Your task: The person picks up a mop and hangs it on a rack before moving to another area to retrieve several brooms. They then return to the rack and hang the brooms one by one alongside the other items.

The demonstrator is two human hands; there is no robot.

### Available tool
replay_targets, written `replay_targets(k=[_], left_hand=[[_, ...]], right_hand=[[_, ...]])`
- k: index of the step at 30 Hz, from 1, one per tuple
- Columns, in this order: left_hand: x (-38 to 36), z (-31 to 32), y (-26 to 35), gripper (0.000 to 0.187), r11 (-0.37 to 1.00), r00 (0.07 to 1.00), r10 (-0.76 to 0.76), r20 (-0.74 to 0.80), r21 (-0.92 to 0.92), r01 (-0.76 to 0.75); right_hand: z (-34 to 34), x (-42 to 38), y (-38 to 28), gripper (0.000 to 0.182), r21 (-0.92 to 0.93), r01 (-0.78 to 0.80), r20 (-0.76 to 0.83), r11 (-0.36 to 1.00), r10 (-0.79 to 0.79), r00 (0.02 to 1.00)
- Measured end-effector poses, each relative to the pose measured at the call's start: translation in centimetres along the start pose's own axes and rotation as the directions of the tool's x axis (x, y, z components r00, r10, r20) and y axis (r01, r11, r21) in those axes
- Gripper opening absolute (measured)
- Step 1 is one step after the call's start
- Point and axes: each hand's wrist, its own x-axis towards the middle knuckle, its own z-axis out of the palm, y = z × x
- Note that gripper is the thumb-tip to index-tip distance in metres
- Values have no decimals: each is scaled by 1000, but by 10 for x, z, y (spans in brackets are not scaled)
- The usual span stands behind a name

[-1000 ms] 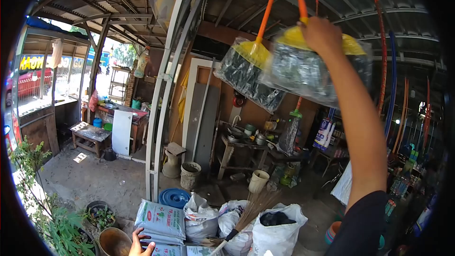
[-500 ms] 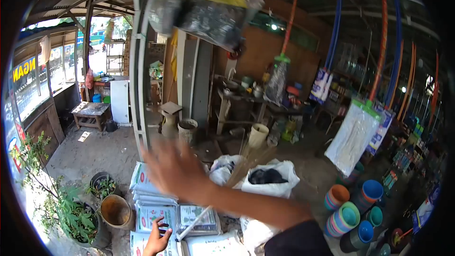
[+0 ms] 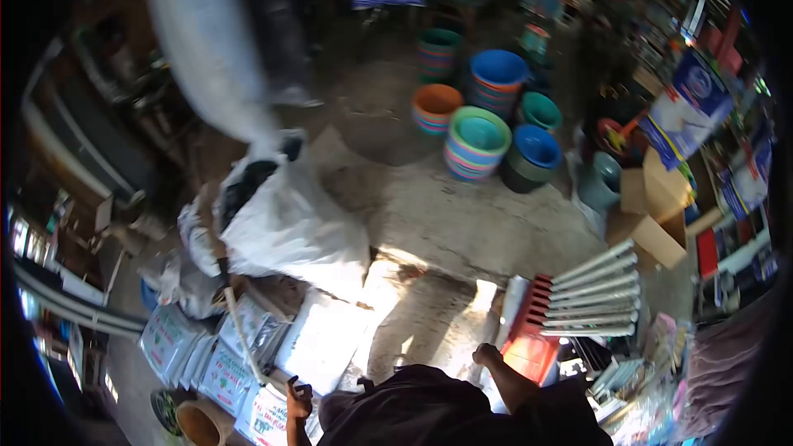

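Observation:
Low in the view, my left hand (image 3: 299, 400) is beside the printed white packs (image 3: 223, 373), its thumb and fingers apart, with nothing visible in it. A broom (image 3: 239, 326) with a pale handle leans over these packs, its lower end close to my left hand but apart from it. My right hand (image 3: 487, 354) hangs at my other side with its fingers curled closed, and no object shows in it. Nearest to it are red dustpans (image 3: 525, 339) with several white handles. My dark clothing fills the bottom middle.
A white sack (image 3: 289, 227) with dark contents stands ahead on the left. Stacked colored buckets (image 3: 479, 136) stand farther ahead. A blurred plastic-wrapped item (image 3: 206, 41) hangs at upper left. An open cardboard box (image 3: 652, 211) and shelves of goods line the right.
My view has swung right and down. My right hand, raised and spread before, is now low and closed. My left hand stays low near the packs. The buckets now appear nearer the middle.

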Motion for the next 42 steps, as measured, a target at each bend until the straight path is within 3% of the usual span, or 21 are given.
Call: replay_targets(k=[1,5,7,9,11,12,13,15,19,21,24,25,26,27,30,35,36,38,39,41,42], left_hand=[[24,12,-19,46,971,975,215,61,97,-220],[70,60,43,42,966,982,145,124,197,-168],[84,78,58,41,976,993,6,117,215,-32],[109,81,15,39,971,979,-75,189,236,29],[130,77,-31,41,878,955,-73,286,473,-75],[132,82,-27,41,748,903,188,387,539,-387],[150,104,-17,41,745,894,195,402,533,-402],[221,179,21,42,785,900,187,394,491,-378],[371,279,123,45,825,903,189,386,437,-359],[428,343,172,48,848,901,173,399,404,-342],[462,394,219,51,873,911,62,407,420,-247],[505,431,260,54,406,673,203,711,564,-719],[533,486,301,49,738,821,50,569,532,-414],[527,523,348,38,885,804,136,579,293,-362],[499,649,519,31,828,664,311,679,150,-541],[498,860,596,31,820,520,375,768,-13,-572],[522,904,569,33,749,450,381,808,16,-662],[527,969,562,35,647,339,333,880,48,-761],[517,982,568,36,616,308,252,917,93,-782],[496,1001,599,37,433,341,57,938,285,-855],[505,1010,600,36,284,317,66,946,286,-915]], right_hand=[[7,7,26,38,-8,-42,32,999,42,999],[31,37,86,40,-27,41,165,999,-36,986],[28,28,86,29,51,147,-11,988,-146,989],[75,64,103,20,-131,498,-231,857,-515,825],[71,67,82,20,6,423,-347,906,-395,851],[63,65,67,20,127,365,-431,922,-280,858],[51,61,57,20,247,311,-498,918,-155,853],[-20,71,41,40,564,18,-142,826,75,987],[-65,145,50,40,626,-87,-74,775,170,983],[-87,207,67,41,333,77,-232,940,2,973],[-189,231,66,49,635,-143,-214,759,351,912],[-224,227,62,48,720,-71,-311,690,413,856],[-247,237,64,44,779,-29,-336,627,456,824],[-273,240,63,41,831,-31,-293,556,484,824],[-303,273,73,40,791,-11,-367,612,489,792],[-226,376,114,43,658,-40,-554,752,519,651],[-255,361,115,45,874,-192,-110,447,565,818],[-228,389,118,44,761,61,-626,646,705,333],[-138,435,148,49,667,-229,-330,709,557,763],[-210,406,160,50,888,-456,380,56,468,798],[-234,399,148,49,965,-225,46,138,751,659]])
